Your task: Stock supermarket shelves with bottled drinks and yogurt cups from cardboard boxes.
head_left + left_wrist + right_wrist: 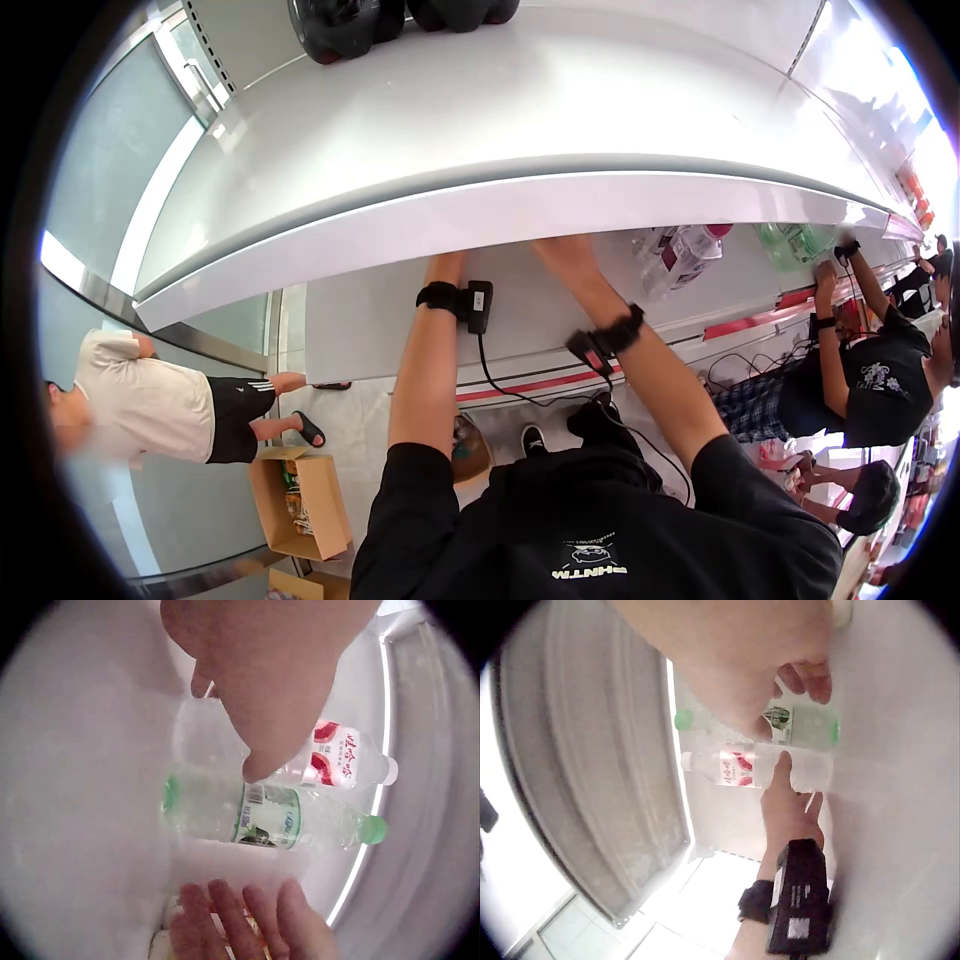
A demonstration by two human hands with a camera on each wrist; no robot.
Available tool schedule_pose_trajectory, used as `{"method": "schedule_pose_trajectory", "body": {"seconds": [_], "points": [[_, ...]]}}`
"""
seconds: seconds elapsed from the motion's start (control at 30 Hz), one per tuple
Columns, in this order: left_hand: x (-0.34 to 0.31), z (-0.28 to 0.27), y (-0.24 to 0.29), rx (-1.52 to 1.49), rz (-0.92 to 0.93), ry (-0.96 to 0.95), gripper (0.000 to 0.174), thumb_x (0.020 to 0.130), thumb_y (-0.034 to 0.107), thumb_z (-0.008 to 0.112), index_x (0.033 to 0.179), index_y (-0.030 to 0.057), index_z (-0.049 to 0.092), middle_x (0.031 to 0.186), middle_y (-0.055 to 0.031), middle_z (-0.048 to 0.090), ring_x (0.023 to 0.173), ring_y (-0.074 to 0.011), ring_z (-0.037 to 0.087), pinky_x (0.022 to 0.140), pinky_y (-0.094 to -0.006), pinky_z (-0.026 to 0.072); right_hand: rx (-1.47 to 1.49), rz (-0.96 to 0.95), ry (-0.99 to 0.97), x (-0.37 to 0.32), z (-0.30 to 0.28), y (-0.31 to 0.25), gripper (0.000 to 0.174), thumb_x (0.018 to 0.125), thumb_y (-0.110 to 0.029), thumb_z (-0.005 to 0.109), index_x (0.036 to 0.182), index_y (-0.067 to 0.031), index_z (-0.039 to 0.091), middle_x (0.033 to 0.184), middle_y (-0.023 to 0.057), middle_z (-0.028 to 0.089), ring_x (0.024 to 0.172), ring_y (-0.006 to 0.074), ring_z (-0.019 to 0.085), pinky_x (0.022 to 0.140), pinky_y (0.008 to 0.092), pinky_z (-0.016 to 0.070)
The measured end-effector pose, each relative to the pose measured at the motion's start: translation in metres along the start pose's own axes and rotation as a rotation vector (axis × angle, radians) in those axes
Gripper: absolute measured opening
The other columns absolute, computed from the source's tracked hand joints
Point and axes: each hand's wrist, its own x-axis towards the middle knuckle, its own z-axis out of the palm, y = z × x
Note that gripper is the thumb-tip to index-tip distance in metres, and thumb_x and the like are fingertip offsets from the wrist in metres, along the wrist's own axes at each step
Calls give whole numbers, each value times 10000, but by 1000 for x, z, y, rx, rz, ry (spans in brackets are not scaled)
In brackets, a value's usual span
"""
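In the left wrist view, my left hand has its thumb and fingers around a clear bottle with a white cap and a pink-red fruit label. Beside it lies a second clear bottle with a green cap and green label. My right hand is close to that green-capped bottle, fingers extended and spread, with a gap between fingertips and bottle. The right wrist view shows the left hand at the base half of the fruit-label bottle. In the head view the upper shelf hides most of both hands.
The upper shelf's front edge crosses above my forearms; dark bottles stand on it. Right of my hands are a red-capped clear bottle and green bottles. Cardboard boxes sit on the floor. People stand at both sides.
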Motion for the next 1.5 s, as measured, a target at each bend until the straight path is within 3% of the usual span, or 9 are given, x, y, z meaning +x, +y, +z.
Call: {"method": "schedule_pose_trajectory", "body": {"seconds": [0.1, 0.23, 0.47, 0.53, 0.83, 1.0, 1.23, 1.4, 1.5], "points": [[-1, 2, 1, -3, 8, 3, 208, 902, 162, 646, 999, -21, 668, 932, -146, 696, 862, -276, 651, 762, -376, 500, 175, 354, -115, -39, -39, -2, 146, 878, -136, 689, 873, 7, 660, 676, 99, 654, 565, 167, 613, 500, 288, 462], [-2, 4, 4, -16, 13, 8, 205, 905, 161, 644, 996, -21, 668, 928, -144, 697, 856, -273, 651, 757, -375, 501, 101, 511, -182, -51, -65, -2, 236, 899, -204, 669, 769, -8, 644, 523, 88, 564, 468, 179, 574, 499, 314, 449], [-11, 33, 10, -282, 40, -52, 173, 934, 143, 599, 942, -19, 660, 835, -99, 690, 722, -239, 632, 677, -344, 500, 32, 317, -228, -46, -56, 2, 327, 918, -276, 622, 747, 2, 615, 552, 148, 528, 443, 265, 486, 481, 364, 397], [-7, 40, 42, -183, 28, -367, 201, 948, 158, 574, 945, -27, 653, 798, -99, 679, 684, -221, 635, 636, -324, 494, 49, 327, -213, -48, -58, 1, 323, 915, -266, 623, 744, 7, 606, 557, 163, 514, 444, 293, 464, 480, 381, 385], [19, 120, 45, 61, 142, -451, 216, 929, 177, 596, 996, -18, 660, 856, -172, 690, 770, -306, 672, 673, -389, 510, 72, 400, -176, -49, -56, 10, 261, 907, -244, 617, 779, -16, 608, 579, 161, 547, 513, 344, 520, 514, 404, 413], [35, 134, 39, 18, 71, -436, 220, 927, 180, 600, 1000, -18, 660, 860, -178, 689, 776, -315, 671, 677, -397, 509, -22, 425, -207, -47, -57, 11, 163, 864, -200, 588, 884, -44, 627, 725, 178, 654, 706, 395, 638, 620, 459, 503], [32, 139, 39, -6, 50, -399, 226, 923, 185, 605, 1006, -18, 659, 865, -186, 688, 785, -328, 670, 682, -408, 508, 167, 457, 29, -48, -54, 14, 146, 860, -89, 589, 997, -38, 581, 746, 135, 644, 645, 300, 621, 602, 403, 483], [24, 142, 42, -19, 53, -354, 231, 920, 189, 608, 1010, -17, 659, 869, -191, 687, 791, -337, 669, 686, -415, 507, 23, 336, 201, -49, -51, 21, 561, 824, -37, 611, 1326, 31, 369, 1232, 229, 484, 1058, 337, 511, 793, 404, 477], [18, 144, 44, -27, 61, -341, 234, 919, 191, 611, 1013, -17, 658, 871, -194, 687, 795, -342, 669, 688, -420, 506, -29, 289, 248, -51, -50, 23, 630, 809, -33, 613, 1364, 58, 330, 1276, 270, 420, 1118, 380, 457, 907, 436, 446]]}}
